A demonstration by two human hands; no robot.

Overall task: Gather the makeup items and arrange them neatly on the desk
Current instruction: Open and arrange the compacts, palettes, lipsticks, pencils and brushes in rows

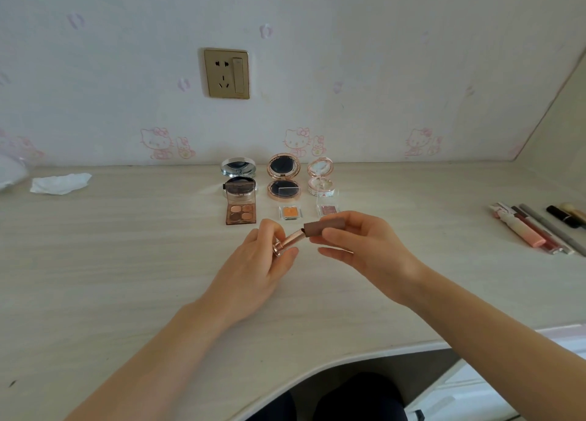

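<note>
Evidently the person is dealing with one item at a time: the left hand pinches the rose-gold metal lipstick tube near its base, fingers curled round it, while the right hand grips the matte brown lipstick cap between thumb and fingertips. Both are held just above the pale wood-grain worktop, cap mouth facing the tube's end, which suits either pulling the cap off or seating it; which one cannot be told.

Behind the hands, items stand in two tidy rows near the wall, probably so each stays visible. At the back are three opened round compacts: a silver one, a rose-gold one with dark pans and a small pale pink one. In front of them lie a brown four-pan eyeshadow palette, a small clear case of orange shadow and a similar pink-shadow case, one before each compact.

Well apart at the right edge lies a loose cluster of lip glosses and pencils, apparently still unsorted. A crumpled white tissue rests far left.
</note>
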